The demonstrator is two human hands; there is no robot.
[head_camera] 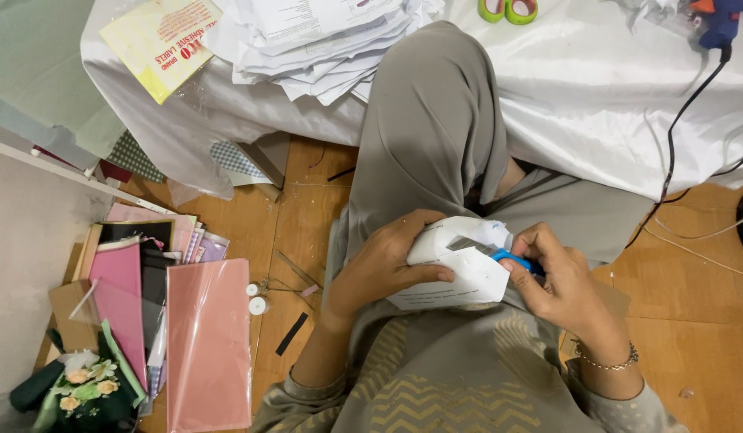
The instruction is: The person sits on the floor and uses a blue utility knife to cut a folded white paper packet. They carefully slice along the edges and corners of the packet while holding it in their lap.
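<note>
Our left hand [383, 265] grips one white paper piece [459, 269]; our right hand [560, 281] pinches one blue-handled cutter [512, 258].

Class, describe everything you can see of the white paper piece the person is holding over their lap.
The white paper piece is a flat, angular offcut with straight cut edges, faint printing near its lower edge and a dark strip near its top. It looks thin and slightly curved. The left hand grips its left side; the right hand works blue-handled scissors at its right edge. It sits above the grey-clad lap.
</note>
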